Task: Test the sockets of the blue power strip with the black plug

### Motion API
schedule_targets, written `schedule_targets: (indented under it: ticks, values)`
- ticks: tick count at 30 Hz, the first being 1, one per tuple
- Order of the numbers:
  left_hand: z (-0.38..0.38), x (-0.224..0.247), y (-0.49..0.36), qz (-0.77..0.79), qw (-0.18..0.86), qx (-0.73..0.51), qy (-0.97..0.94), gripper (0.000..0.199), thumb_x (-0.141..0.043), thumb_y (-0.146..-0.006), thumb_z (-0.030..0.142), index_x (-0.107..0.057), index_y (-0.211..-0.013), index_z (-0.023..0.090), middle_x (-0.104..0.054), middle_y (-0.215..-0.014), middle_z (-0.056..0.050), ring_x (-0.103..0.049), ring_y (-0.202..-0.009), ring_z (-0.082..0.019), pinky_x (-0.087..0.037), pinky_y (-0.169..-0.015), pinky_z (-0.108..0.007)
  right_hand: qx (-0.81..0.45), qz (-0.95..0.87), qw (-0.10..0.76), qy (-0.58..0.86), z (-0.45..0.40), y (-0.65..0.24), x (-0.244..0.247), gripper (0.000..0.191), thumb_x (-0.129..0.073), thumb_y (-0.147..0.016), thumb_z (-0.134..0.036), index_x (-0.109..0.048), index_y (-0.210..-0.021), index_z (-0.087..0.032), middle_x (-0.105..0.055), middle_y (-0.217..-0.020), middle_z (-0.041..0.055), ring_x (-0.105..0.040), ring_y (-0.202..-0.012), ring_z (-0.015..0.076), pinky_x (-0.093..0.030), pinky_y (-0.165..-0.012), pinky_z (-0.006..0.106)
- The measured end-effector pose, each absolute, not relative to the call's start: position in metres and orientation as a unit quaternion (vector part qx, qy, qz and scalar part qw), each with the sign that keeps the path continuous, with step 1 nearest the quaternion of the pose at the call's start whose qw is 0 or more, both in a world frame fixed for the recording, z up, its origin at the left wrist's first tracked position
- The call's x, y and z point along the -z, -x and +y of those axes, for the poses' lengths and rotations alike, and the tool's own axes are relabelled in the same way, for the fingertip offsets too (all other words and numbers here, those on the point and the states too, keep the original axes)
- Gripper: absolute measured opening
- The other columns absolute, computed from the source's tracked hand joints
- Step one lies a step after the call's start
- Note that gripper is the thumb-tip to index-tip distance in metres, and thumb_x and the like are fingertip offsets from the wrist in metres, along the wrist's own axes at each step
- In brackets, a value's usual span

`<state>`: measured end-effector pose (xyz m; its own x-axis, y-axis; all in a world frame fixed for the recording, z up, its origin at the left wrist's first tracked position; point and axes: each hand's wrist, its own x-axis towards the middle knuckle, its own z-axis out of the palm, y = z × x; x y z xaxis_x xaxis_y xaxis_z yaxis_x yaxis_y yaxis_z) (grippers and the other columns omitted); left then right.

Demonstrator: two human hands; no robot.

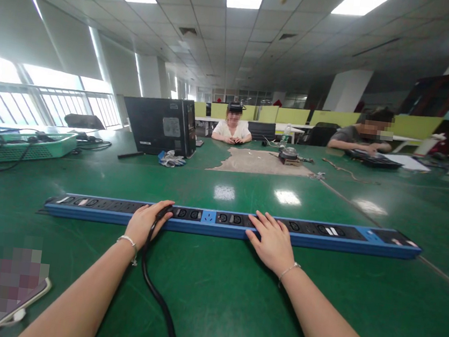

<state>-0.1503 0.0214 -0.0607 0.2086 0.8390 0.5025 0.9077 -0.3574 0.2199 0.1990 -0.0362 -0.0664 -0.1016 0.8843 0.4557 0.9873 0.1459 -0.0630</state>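
A long blue power strip (208, 217) with black socket sections lies crosswise on the green table (211, 286). At its left half, my left hand (147, 222) is closed round the plug end of a black power cord (159, 296), held against the sockets. Whether the plug sits fully in a socket is hidden by my fingers. The cord runs down from this hand to the bottom edge of the view. My right hand (271, 239) rests on the strip right of centre, its fingers stretched out flat across the top, holding nothing.
A black computer case (160, 126) stands back left, with gloves (171, 158) beside it. A green basket of cables (28, 149) is at the far left, a phone (11, 295) at lower left. Two people sit across the table. A bottle (285, 136) stands near the far edge.
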Motion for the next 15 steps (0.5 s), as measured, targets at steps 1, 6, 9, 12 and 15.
schedule_targets:
  ticks: [1,6,9,12,15]
  values:
    - [0.022,0.061,0.150,-0.561,0.059,0.285,0.775,0.036,-0.040,-0.085,0.047,-0.055,-0.115,0.031,-0.069,-0.106,0.000,-0.064,-0.094,-0.019,-0.043,-0.093,-0.035,0.131,-0.731,0.198,0.640,-0.036,-0.199,0.067,0.044,-0.037,-0.089,-0.047,-0.052,-0.126,-0.030,-0.048,-0.136,0.0018,-0.039,-0.126,0.0233,-0.027,-0.101,0.044]
    - [0.019,0.060,0.148,-0.564,0.050,0.310,0.763,0.034,-0.043,-0.083,0.044,-0.058,-0.109,0.027,-0.070,-0.103,-0.001,-0.064,-0.089,-0.019,-0.044,-0.090,-0.035,0.132,-0.733,0.203,0.636,-0.035,-0.199,0.069,0.045,-0.037,-0.089,-0.048,-0.052,-0.126,-0.029,-0.048,-0.136,0.0019,-0.039,-0.126,0.0235,-0.026,-0.102,0.044]
    - [0.017,0.057,0.145,-0.569,0.035,0.315,0.759,0.034,-0.044,-0.083,0.041,-0.058,-0.109,0.025,-0.069,-0.102,-0.002,-0.064,-0.089,-0.020,-0.043,-0.092,-0.037,0.130,-0.732,0.204,0.637,-0.034,-0.200,0.070,0.045,-0.038,-0.088,-0.048,-0.052,-0.126,-0.029,-0.048,-0.136,0.0025,-0.038,-0.126,0.0238,-0.026,-0.102,0.044]
    - [0.017,0.054,0.146,-0.567,0.006,0.357,0.742,0.034,-0.045,-0.082,0.042,-0.058,-0.109,0.025,-0.069,-0.101,-0.003,-0.063,-0.090,-0.021,-0.044,-0.090,-0.037,0.127,-0.729,0.205,0.641,-0.034,-0.199,0.070,0.045,-0.038,-0.088,-0.048,-0.052,-0.126,-0.029,-0.048,-0.136,0.0026,-0.038,-0.126,0.0239,-0.026,-0.102,0.045]
    - [0.020,0.050,0.155,-0.568,-0.008,0.480,0.669,0.035,-0.042,-0.084,0.046,-0.056,-0.108,0.025,-0.065,-0.105,-0.004,-0.060,-0.094,-0.019,-0.046,-0.088,-0.036,0.125,-0.730,0.206,0.640,-0.034,-0.199,0.069,0.044,-0.038,-0.088,-0.048,-0.052,-0.126,-0.030,-0.048,-0.135,0.0024,-0.038,-0.126,0.0238,-0.026,-0.102,0.045]
